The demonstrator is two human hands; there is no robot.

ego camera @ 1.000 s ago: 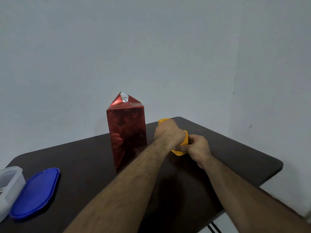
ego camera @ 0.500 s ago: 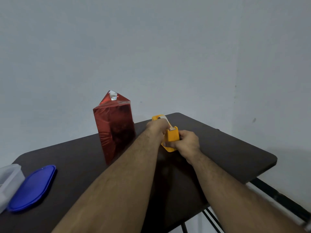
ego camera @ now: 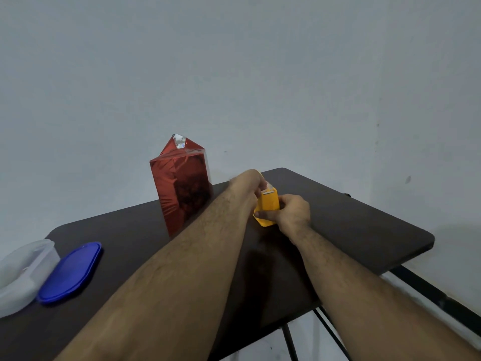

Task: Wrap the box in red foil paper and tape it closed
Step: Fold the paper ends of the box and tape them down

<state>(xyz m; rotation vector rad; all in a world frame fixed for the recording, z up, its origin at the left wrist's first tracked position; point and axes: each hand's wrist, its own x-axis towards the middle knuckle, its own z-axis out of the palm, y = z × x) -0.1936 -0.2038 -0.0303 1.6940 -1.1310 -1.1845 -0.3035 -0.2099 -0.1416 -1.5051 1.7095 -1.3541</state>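
1. One box (ego camera: 182,188), wrapped in red foil, is seen upright on the dark table (ego camera: 364,230), its top flap raised to a point.
2. One orange tape dispenser (ego camera: 268,208) is held just right of the box, apart from it.
3. The right hand (ego camera: 292,213) is curled around the dispenser's lower body.
4. The left hand (ego camera: 246,182) is placed at the dispenser's top; whether its fingers pinch the tape cannot be told.
5. One blue lid (ego camera: 70,272) and one translucent container (ego camera: 23,274) are noted at the table's left edge, touching.
6. A plain pale wall (ego camera: 234,74) is recorded behind.
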